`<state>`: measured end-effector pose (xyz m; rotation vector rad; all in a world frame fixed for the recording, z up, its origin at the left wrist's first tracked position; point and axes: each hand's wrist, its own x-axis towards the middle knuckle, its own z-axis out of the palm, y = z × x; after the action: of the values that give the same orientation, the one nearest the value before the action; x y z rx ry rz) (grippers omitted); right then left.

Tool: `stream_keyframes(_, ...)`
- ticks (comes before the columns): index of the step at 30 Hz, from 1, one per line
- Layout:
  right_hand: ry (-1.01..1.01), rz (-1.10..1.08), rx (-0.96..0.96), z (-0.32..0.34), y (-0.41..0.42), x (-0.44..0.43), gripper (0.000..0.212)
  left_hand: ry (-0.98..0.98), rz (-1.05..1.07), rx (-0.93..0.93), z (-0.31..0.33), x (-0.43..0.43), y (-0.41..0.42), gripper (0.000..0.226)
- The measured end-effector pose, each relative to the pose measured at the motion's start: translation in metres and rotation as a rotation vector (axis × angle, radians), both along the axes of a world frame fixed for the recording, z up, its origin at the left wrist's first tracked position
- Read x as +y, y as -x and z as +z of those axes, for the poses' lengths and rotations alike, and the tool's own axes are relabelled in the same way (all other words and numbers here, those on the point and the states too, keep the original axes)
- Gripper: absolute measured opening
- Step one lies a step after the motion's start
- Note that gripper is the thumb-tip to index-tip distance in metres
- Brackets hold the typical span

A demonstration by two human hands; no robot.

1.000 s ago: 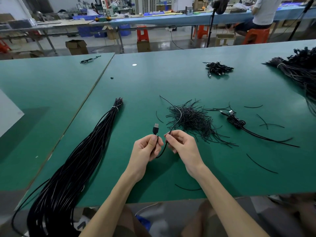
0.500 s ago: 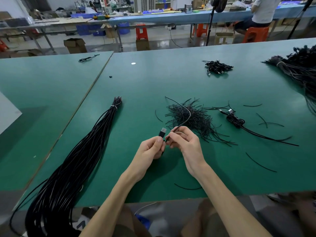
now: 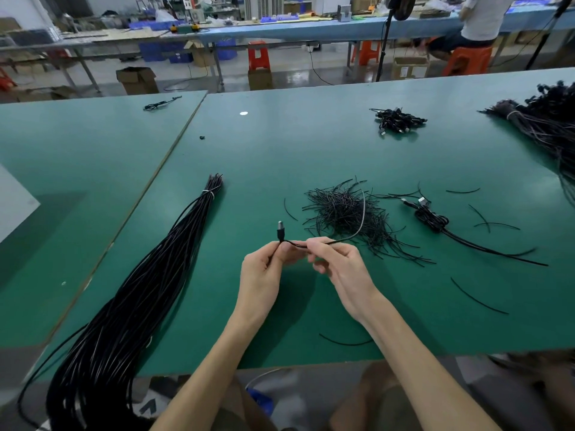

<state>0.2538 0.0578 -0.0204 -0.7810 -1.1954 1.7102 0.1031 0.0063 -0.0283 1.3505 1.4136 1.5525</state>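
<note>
A thin black USB cable [image 3: 357, 228] runs between both hands above the green table [image 3: 311, 144]. My left hand [image 3: 264, 275] pinches the cable just below its plug [image 3: 280, 232], which points upward. My right hand [image 3: 337, 262] pinches the same cable a little to the right; from there the cable arcs up over a pile of short black ties [image 3: 345, 213]. How much cable lies inside my left fist is hidden.
A long tied bundle of black cables [image 3: 140, 290] lies at the left and hangs over the front edge. Coiled cables [image 3: 432, 219], a small heap of plugs [image 3: 398, 119] and another bundle [image 3: 544, 126] lie right. Loose ties are scattered around. A person sits at the far bench.
The plug has tilted from leaning right to standing upright. The free end of the cable has swung from the left to the right, over the tie pile. Both hands kept their hold.
</note>
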Motion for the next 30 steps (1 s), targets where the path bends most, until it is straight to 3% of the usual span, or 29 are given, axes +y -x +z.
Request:
stream_keyframes(7, -0.122, 0.017, -0.122, 0.0, 0.003, -0.003, 0.014, 0.04, -0.035, -0.352, 0.005, -0.002, 0.005, 0.028)
stream_keyframes(13, -0.224, 0.071, -0.21, 0.001, 0.01, -0.007, 0.021, 0.069, -0.241, -0.744, 0.012, 0.0, 0.008, 0.037)
stream_keyframes(22, -0.193, 0.078, -0.219, 0.002, 0.006, -0.006, 0.017, 0.073, -0.31, -0.837, 0.011, 0.001, 0.014, 0.029)
stream_keyframes(27, -0.107, 0.047, -0.127, 0.001, 0.002, -0.004, 0.024, 0.013, -0.233, -1.187, 0.014, 0.001, 0.023, 0.012)
stream_keyframes(30, -0.104, 0.015, -0.17, -0.001, 0.005, -0.004, 0.022, 0.008, -0.235, -1.323, 0.017, 0.0, 0.025, 0.028)
